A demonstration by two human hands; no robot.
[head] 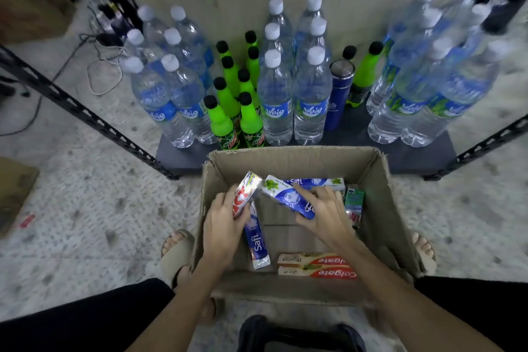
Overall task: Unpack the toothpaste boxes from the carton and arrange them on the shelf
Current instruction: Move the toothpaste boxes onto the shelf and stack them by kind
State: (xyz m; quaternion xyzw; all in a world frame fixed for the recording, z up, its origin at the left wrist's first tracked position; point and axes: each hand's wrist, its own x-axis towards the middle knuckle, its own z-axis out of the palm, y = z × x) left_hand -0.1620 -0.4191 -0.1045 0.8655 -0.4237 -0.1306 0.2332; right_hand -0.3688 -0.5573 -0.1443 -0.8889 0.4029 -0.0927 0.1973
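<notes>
Carton: open, on the floor between the person's sandalled feet, just near of the shelf.

Colgate boxes: two, side by side, flat on the carton floor at its near right.

Safi box: lying lengthwise at near left, its far end under the left hand.

Left hand: inside the carton at left, fingers curled round a red-and-silver box, which tilts up and away.

Right hand: inside at right, fingers slightly spread over the top and thumb beneath, gripping a blue-and-white Safi box held at a slant.

Third Safi box: along the far wall, partly behind the held one.

Green box: against the right wall.

Shelf, far: water bottles in clusters at left, centre and right; green soda bottles between them; a blue flask right of centre.
</notes>
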